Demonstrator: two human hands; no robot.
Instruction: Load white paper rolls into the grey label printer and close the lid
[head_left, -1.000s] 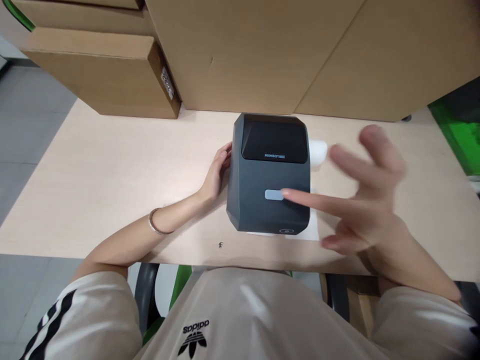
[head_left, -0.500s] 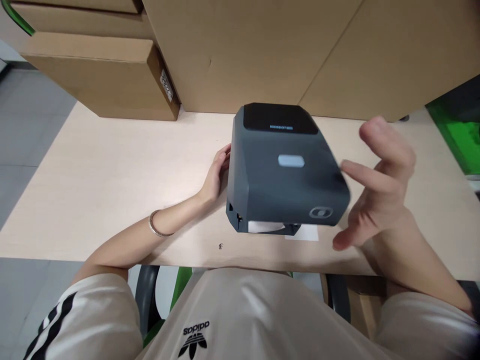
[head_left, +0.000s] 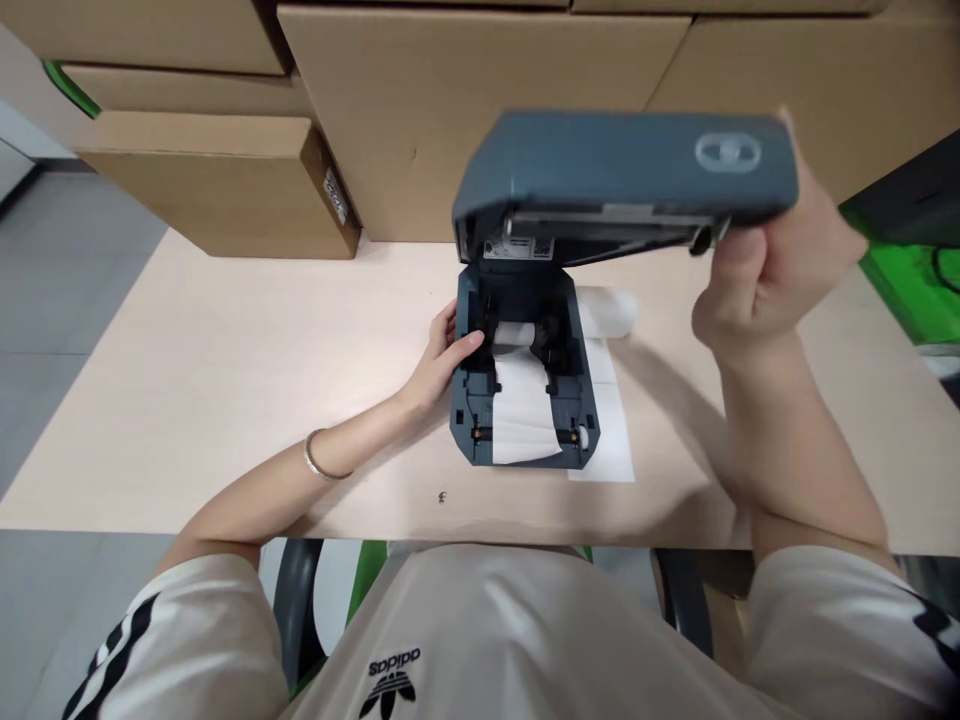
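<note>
A dark blue-grey label printer (head_left: 525,270) stands on the table with its lid (head_left: 615,165) raised. White label paper (head_left: 521,400) runs from a small roll inside the base over the front roller. My left hand (head_left: 442,360) grips the left wall of the base, its thumb over the rim and its fingers outside, partly hidden. My right hand (head_left: 780,250) is closed around the right corner of the lid, thumb underneath and other fingers mostly out of sight behind it. Right of the base lie a white paper roll (head_left: 611,312) and a flat strip of white paper (head_left: 611,430).
Large cardboard boxes (head_left: 420,130) line the back of the light wooden table (head_left: 300,350). A flatter carton (head_left: 202,195) stands at the back left. Something bright green (head_left: 911,290) is at the right edge. A chair armrest (head_left: 300,600) shows below the table.
The printer's lid has swung up and back, showing the inside and the paper. My right hand has gone from open beside the lid to closed on its corner. My left thumb now shows on the rim.
</note>
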